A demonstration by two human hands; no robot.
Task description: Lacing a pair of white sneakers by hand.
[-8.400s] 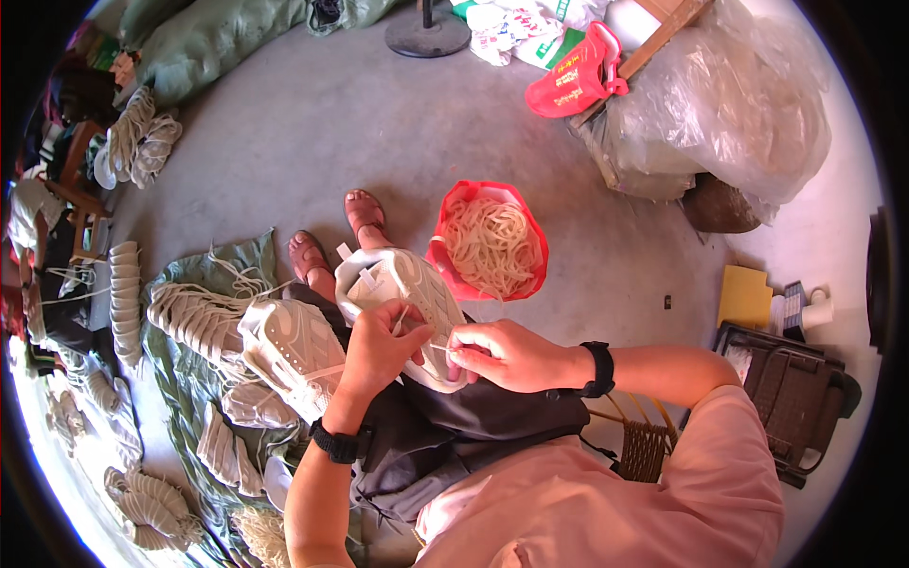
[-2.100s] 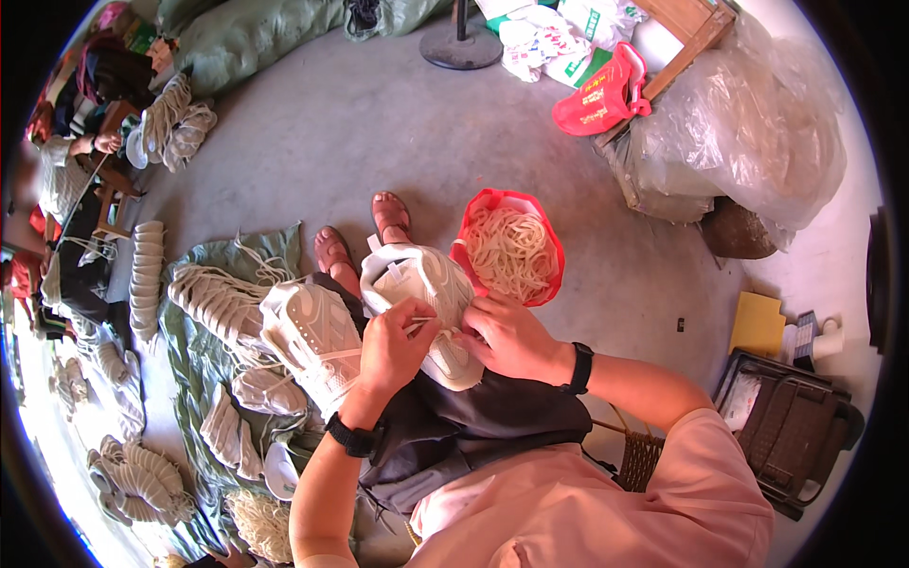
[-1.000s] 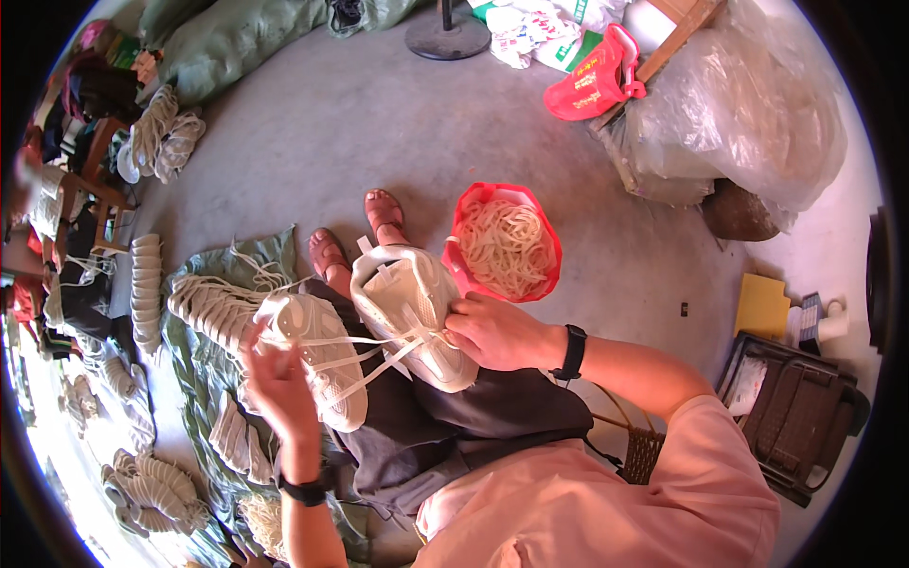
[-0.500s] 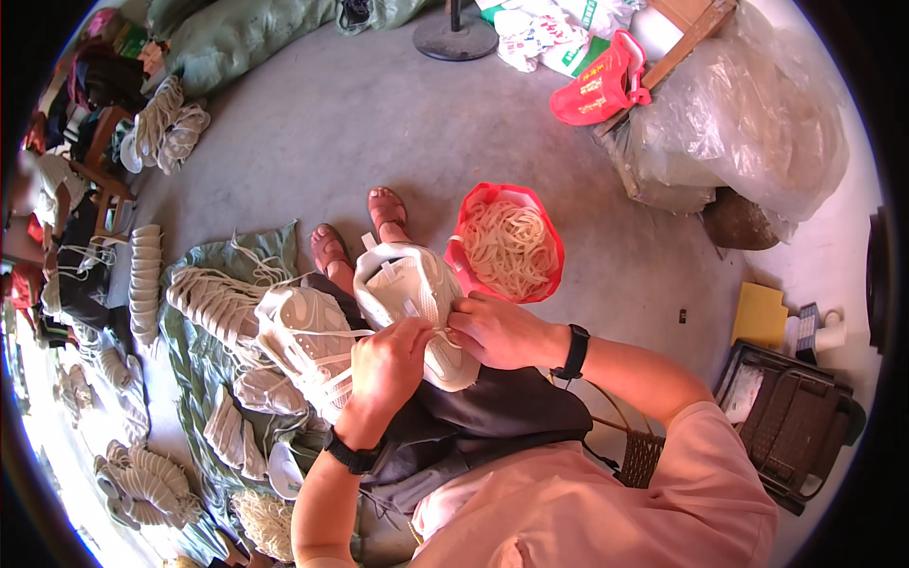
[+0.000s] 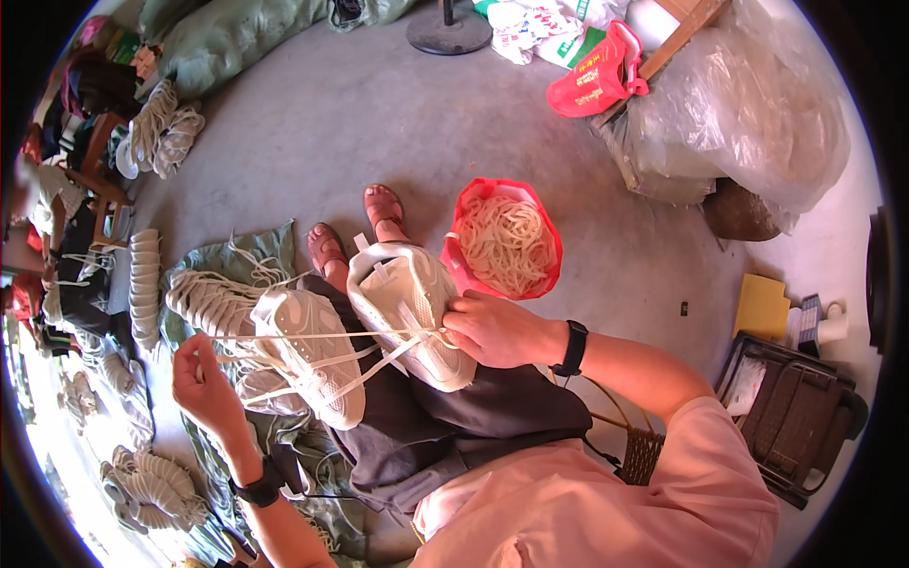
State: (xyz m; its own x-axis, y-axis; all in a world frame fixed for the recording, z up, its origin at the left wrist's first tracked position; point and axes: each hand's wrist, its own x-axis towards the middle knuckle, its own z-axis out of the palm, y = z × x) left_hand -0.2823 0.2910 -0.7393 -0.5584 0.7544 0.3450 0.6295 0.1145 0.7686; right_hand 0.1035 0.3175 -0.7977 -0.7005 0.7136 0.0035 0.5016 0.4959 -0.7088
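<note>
A white sneaker (image 5: 409, 310) rests on my lap, toe toward me. My left hand (image 5: 204, 386) is closed in a pinch on one end of a pale shoelace (image 5: 294, 336), drawn out taut to the left. My right hand (image 5: 497, 328) is closed at the sneaker's right side, its fingertips gripping lace by the eyelets. To the left lies a second white sneaker (image 5: 305, 367), with loose lace lengths across it. Just beyond my right hand stands a red container (image 5: 556, 270) filled with a tangle of pale laces (image 5: 507, 241).
Stacked shoe uppers (image 5: 204, 298) lie on a green sheet (image 5: 270, 248) at left. Clear plastic wrap (image 5: 748, 123) covers items at far right, near a red bag (image 5: 597, 80). A folded dark chair (image 5: 791, 417) stands right. Another person (image 5: 62, 204) sits at far left.
My left hand has swung from the sneaker out to the left, pulling the lace into a long straight line. My right hand has stayed at the sneaker's side.
</note>
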